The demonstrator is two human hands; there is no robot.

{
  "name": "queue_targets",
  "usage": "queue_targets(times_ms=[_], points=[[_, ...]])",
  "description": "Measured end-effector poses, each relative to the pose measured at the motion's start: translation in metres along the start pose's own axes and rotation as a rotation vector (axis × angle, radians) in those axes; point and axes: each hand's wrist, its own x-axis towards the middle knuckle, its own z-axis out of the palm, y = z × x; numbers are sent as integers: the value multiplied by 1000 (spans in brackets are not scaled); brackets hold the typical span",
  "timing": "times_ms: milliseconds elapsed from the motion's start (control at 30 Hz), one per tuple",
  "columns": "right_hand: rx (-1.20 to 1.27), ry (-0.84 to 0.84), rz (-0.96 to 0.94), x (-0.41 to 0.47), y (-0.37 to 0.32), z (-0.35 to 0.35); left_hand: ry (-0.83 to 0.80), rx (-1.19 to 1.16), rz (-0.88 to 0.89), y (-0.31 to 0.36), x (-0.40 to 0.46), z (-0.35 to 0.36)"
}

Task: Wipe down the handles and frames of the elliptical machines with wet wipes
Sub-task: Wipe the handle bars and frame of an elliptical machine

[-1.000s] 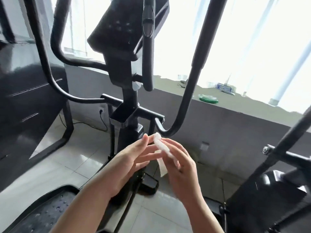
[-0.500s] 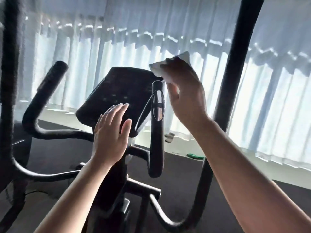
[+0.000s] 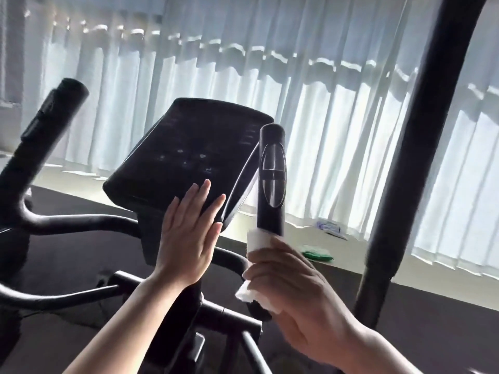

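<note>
Right hand (image 3: 299, 290) now lower, clenched round white crumpled wipe (image 3: 258, 242) on handle (image 3: 271, 182) — left hand (image 3: 187, 236) flat, released.

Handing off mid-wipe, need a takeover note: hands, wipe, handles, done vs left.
Right hand: closed on the wet wipe, which is wrapped around the lower part of the short upright grip with the oval sensor plate.
Left hand: open, flat against the lower edge of the console, holding nothing.
Done: cannot tell from this frame how much of the grip has been wiped.
Left: the rest of this grip, the matching grip on the left, the long moving handlebar on the right, the curved frame bars, then the other machines.
</note>
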Motion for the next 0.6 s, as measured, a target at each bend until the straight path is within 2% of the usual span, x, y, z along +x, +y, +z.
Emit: queue_targets(times_ms=[67,133,200,267,300,400,467,600], points=[[84,95,25,8,-5,-5,-21,1,6,-2,0,0],[112,317,72,34,1,-17,-21,8,15,-3,0,0],[35,586,114,76,18,-32,-15,-2,16,-3,0,-1],[45,682,123,110,38,-33,-13,-19,13,-2,0,-2],[102,658,139,117,47,-28,-12,-26,13,-3,0,-4],[296,430,315,90,46,-2,-22,-52,41,-6,-1,-6],[277,374,356,52,28,12,-24,-61,50,-8,-1,-6],[197,356,286,-14,-7,38,-43,-52,35,-6,-2,-6]])
